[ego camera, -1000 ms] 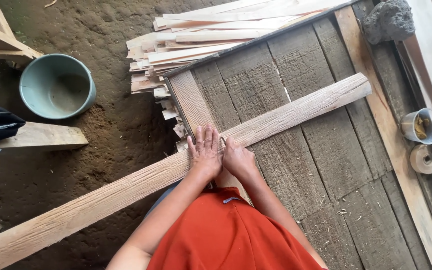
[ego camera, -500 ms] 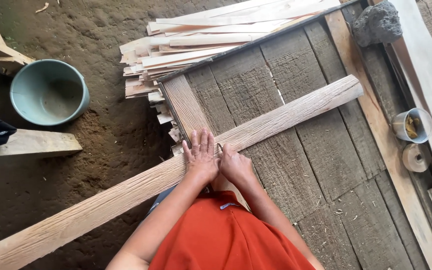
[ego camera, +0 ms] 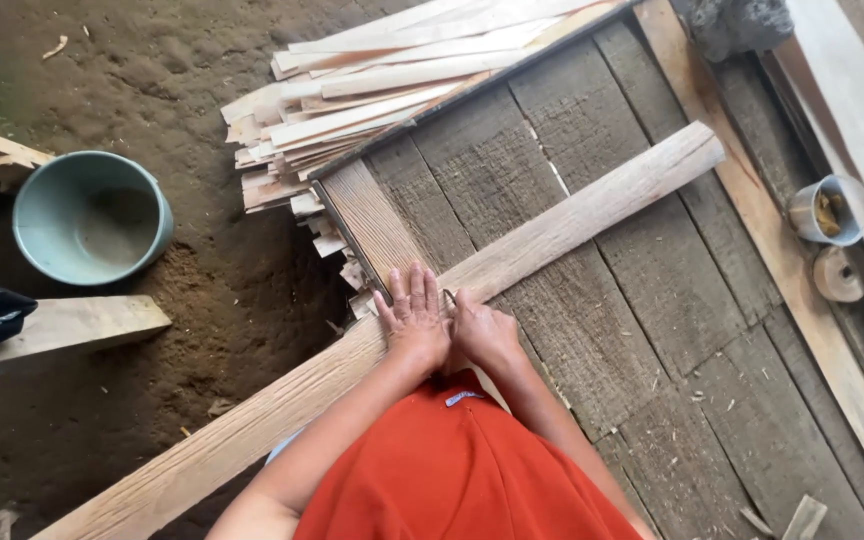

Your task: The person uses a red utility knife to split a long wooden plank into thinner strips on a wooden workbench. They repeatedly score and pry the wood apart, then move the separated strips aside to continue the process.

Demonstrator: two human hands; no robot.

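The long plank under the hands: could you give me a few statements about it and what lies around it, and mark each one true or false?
1. Both hands rest on the long plank. True: the left hand lies flat with fingers spread, the right hand beside it.
2. The plank lies square to the grey floorboards. False: it crosses them at a slant.
3. A green bucket stands on the dirt to the left. True.
4. The stack of thin pale slats lies on top of the long plank. False: it lies apart, further up at the platform's edge.
5. The small cup at the right lies tipped over. False: it stands upright, something yellowish inside.
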